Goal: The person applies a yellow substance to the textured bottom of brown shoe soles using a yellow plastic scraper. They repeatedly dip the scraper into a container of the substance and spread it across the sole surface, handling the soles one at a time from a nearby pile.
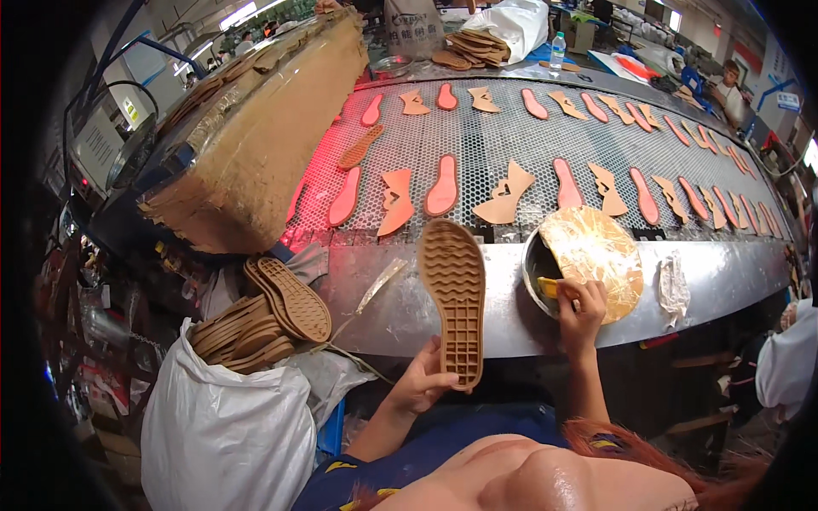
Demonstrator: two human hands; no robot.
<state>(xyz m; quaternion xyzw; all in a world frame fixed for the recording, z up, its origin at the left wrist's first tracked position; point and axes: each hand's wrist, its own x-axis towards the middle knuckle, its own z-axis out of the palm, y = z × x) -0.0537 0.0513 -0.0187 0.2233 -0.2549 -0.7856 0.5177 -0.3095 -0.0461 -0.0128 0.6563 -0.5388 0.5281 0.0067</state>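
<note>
My left hand (417, 381) grips a brown shoe sole (452, 281) by its heel end. The sole stands nearly upright, with its wavy and gridded tread toward me. My right hand (583, 313) pinches the yellow handle (548, 287) of a tool, probably a brush. Its working end is hidden in a round metal bowl (530, 271). A tan disc wrapped in shiny film (603, 251) covers much of that bowl, which rests on the metal ledge (400, 322).
Rows of pink-coated soles (442, 186) and tan cut-out pieces (504, 194) lie on the perforated conveyor (503, 136). Brown soles (290, 298) fill a white sack (226, 426) at left. A cardboard-covered hood (256, 145) stands over the conveyor's left end. Crumpled plastic (674, 289) lies right of the bowl.
</note>
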